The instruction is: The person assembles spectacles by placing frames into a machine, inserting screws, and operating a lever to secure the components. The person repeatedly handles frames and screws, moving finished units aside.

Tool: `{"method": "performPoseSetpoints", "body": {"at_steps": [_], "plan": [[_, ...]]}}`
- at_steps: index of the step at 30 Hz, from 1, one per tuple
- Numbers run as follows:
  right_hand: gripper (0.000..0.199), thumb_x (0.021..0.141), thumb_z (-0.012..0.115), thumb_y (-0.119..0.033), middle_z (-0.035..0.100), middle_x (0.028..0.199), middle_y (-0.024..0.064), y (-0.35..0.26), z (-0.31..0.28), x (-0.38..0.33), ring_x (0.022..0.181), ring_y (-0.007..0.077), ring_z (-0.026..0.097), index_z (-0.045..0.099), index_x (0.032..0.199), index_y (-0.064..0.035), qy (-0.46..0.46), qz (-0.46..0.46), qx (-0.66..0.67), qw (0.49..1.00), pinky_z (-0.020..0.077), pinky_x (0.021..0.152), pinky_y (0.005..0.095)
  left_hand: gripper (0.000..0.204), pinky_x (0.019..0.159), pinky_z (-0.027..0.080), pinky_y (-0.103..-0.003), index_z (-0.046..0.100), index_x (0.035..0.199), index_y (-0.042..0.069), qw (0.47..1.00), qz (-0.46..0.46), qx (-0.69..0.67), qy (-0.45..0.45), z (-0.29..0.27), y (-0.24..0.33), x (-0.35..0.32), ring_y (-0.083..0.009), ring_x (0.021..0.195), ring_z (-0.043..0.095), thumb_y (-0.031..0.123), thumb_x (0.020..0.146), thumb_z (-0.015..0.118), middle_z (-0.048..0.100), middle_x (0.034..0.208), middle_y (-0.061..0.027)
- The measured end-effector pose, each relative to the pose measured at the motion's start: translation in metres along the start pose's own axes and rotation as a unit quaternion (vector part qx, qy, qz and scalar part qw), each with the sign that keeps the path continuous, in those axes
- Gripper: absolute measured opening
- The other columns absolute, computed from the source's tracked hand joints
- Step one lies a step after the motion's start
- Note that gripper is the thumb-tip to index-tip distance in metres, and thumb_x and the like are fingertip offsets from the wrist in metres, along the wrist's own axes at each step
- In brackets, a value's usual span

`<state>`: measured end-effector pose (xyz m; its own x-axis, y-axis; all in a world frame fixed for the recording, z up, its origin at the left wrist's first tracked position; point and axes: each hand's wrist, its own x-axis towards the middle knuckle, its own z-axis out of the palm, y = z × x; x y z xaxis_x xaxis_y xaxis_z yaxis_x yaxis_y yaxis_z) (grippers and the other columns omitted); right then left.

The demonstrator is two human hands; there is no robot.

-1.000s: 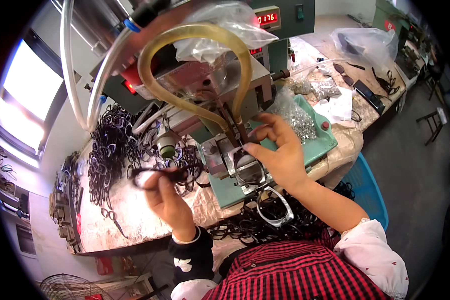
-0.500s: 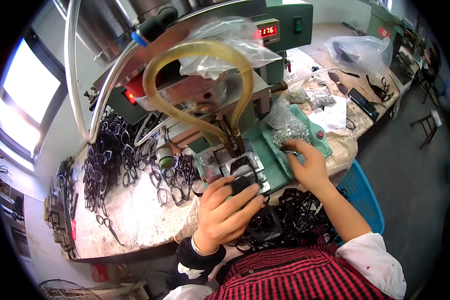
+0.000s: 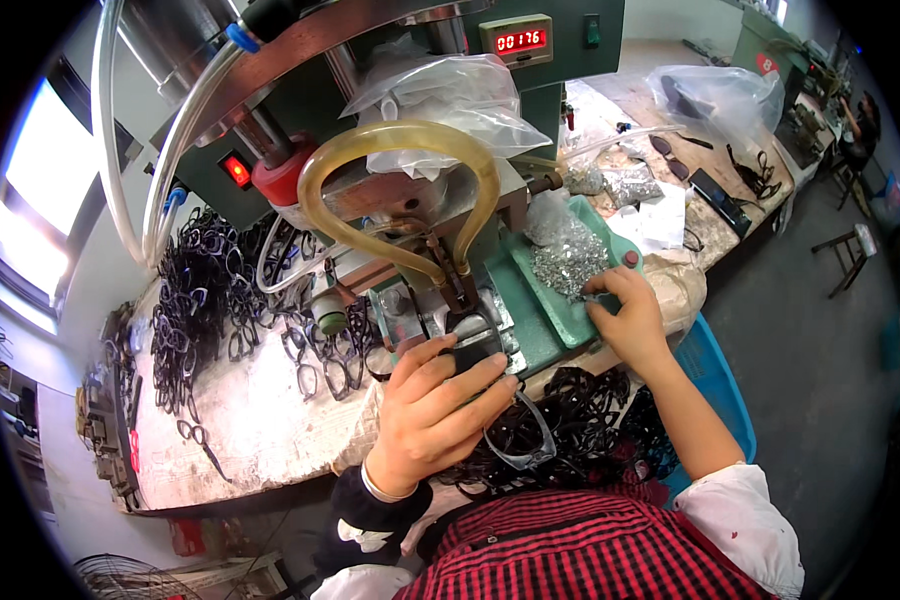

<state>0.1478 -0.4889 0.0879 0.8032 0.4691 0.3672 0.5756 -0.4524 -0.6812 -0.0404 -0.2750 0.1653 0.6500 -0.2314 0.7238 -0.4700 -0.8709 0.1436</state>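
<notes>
A dark eyeglass frame (image 3: 542, 455) is in my left hand (image 3: 432, 418), with its fingers closed over the frame's middle. One rim hangs towards me past the fingertips, and the other end reaches into the machine's metal fixture (image 3: 458, 292). My right hand (image 3: 630, 318) is at the near right side of a green tray (image 3: 573, 330). Its thumb and forefinger are pinched together beside a heap of tiny silvery metal pieces (image 3: 568, 262); whatever is between them is too small to make out.
A yellowish hose (image 3: 400, 135) loops above the fixture, near a red plunger collar (image 3: 282, 172). Dark frames (image 3: 195, 300) pile up at the left, and more frames (image 3: 580, 420) lie before me. A blue bin (image 3: 725, 390) stands at right. Clear plastic bags and sunglasses lie farther back.
My right hand has drawn back slightly from the metal pieces, fingertips now at the heap's edge. The frame in my left hand has turned, showing more of its near rim. The view has shifted slightly.
</notes>
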Motion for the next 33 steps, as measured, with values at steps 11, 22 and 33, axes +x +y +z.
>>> {"method": "performPoseSetpoints", "body": {"at_steps": [11,22,33], "plan": [[0.011,0.071,0.076,-0.010,0.060,0.085,0.0100,-0.004,0.020,0.011,0.090,0.0325,0.059,0.070,0.080,-0.0060,0.015,-0.058,-0.099,0.993,0.0479,0.079,0.0442,0.025,0.064,0.051,-0.036,0.075,0.114,0.022,0.840,0.082,-0.529,0.087,-0.064,0.054,-0.010,-0.0216,0.074,0.056,0.012,0.092,0.070,0.071,0.100,-0.0119],[0.012,0.084,0.069,-0.005,0.068,0.089,0.0126,-0.011,0.018,0.024,0.086,0.0319,0.065,0.072,0.095,-0.0030,0.093,-0.079,0.030,0.992,0.0501,0.078,0.0380,0.016,0.075,0.047,-0.034,0.077,0.089,0.005,0.876,-0.419,0.230,0.062,-0.105,-0.155,-0.151,-0.0249,0.083,0.059,0.013,0.076,0.083,0.063,0.089,-0.0094],[0.011,0.079,0.072,0.002,0.067,0.087,0.0057,0.013,-0.024,-0.030,0.087,0.0160,0.065,0.067,0.089,0.0011,0.086,0.115,0.148,0.978,0.0493,0.080,0.0276,0.011,0.053,0.045,-0.023,0.065,0.084,0.002,0.693,-0.687,-0.213,0.039,-0.082,-0.132,-0.185,-0.0087,0.059,0.059,0.010,0.089,0.071,0.064,0.070,-0.0008]]}}
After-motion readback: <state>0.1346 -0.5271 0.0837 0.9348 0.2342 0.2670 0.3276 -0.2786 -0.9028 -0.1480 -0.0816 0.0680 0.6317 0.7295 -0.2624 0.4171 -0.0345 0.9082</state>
